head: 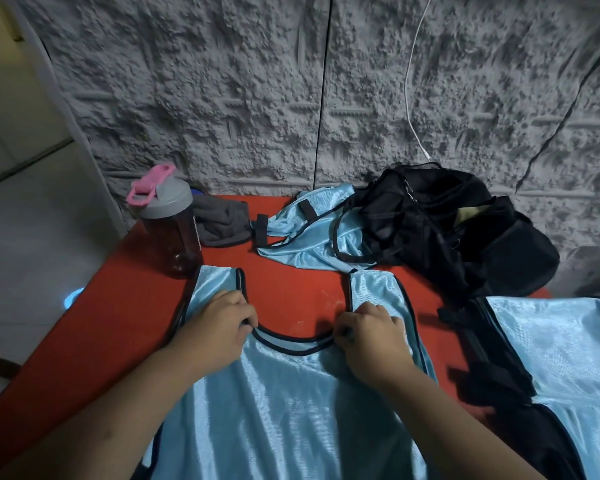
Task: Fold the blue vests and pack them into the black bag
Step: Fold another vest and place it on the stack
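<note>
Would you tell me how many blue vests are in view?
3: one flat under both hands, one crumpled beside the black bag, one at the right edge. Others may be hidden.

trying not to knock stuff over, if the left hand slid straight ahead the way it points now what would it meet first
Likely bare red table inside the neckline first, then the crumpled blue vest. The left hand points slightly inward, so the bottle seems off its line; depth is uncertain.

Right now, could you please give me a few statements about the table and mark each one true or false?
1. Both hands, left and right, grip the neckline of the flat vest. True.
2. The bag lies at the table's near left corner. False: it lies at the far right, by the wall.
3. The bottle has a pink cap loop. True.
4. The crumpled vest is inside the bag. False: it lies beside it on the table.
</note>
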Demonstrator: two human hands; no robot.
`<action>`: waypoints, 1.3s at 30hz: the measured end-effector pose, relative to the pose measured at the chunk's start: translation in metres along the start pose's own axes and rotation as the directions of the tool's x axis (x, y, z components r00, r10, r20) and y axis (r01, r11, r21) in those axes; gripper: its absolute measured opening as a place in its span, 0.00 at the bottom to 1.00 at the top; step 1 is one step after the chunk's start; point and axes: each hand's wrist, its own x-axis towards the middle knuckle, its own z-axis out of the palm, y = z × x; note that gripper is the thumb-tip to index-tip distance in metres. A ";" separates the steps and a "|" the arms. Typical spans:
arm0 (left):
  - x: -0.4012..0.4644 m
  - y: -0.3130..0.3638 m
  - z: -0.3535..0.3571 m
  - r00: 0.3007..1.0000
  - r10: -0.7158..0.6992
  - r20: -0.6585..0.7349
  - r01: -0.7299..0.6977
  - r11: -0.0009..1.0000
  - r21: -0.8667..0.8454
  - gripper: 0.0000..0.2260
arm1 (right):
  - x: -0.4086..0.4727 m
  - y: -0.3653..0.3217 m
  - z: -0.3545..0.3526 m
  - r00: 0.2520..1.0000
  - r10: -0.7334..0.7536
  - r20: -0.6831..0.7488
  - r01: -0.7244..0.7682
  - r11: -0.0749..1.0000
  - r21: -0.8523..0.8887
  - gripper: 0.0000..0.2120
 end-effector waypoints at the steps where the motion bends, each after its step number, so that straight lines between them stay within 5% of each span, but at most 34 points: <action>1: 0.000 0.000 -0.001 1.000 -0.003 0.016 0.003 1.000 0.023 0.07 | 0.000 -0.002 0.001 1.000 0.003 0.012 -0.003 1.000 -0.017 0.03; 7: -0.001 0.001 0.002 1.000 -0.003 0.009 0.002 0.988 0.154 0.12 | 0.000 -0.006 -0.002 1.000 0.028 0.012 -0.027 0.999 -0.047 0.05; 13: -0.001 0.000 -0.004 0.999 -0.028 0.043 0.029 1.000 -0.010 0.08 | -0.001 -0.005 -0.002 0.998 0.060 0.034 -0.058 0.997 -0.044 0.07; 17: 0.004 -0.002 -0.004 0.994 -0.077 0.074 0.075 0.997 0.030 0.09 | -0.001 -0.007 -0.004 0.996 0.080 0.041 -0.079 0.997 -0.025 0.08; 32: 0.010 0.002 0.017 0.984 -0.034 -0.174 0.074 0.971 0.228 0.14 | 0.003 -0.007 0.002 0.991 0.107 -0.079 -0.108 0.994 -0.012 0.07; 39: 0.005 0.000 0.025 0.938 -0.172 -0.302 0.206 0.975 0.084 0.07 | 0.003 0.000 0.002 0.962 0.125 -0.245 -0.076 0.977 0.200 0.18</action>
